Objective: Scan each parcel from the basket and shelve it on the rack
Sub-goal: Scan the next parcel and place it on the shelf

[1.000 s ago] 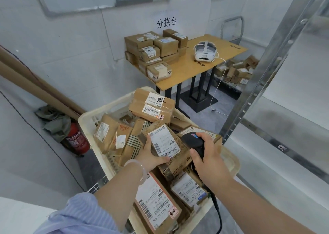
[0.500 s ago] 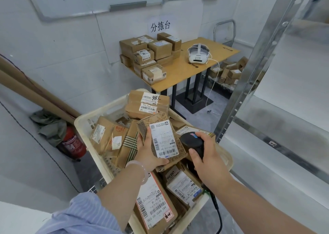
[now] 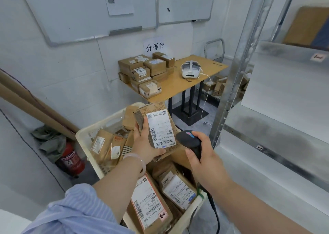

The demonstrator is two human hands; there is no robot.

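My left hand [image 3: 144,144]: fingers wrapped round the parcel [image 3: 157,109], held upright over the basket [image 3: 83,141], label [image 3: 160,128] toward me. My right hand [image 3: 204,156]: gripped the scanner [image 3: 188,140], just right of the label. Rack [image 3: 239,73] stood further right.

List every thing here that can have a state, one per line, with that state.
left hand, grips the parcel
parcel, held up above the basket, label facing the camera
right hand, grips the scanner
scanner, held beside the parcel's label
basket, holds many parcels
headset, lying on the table, cable attached
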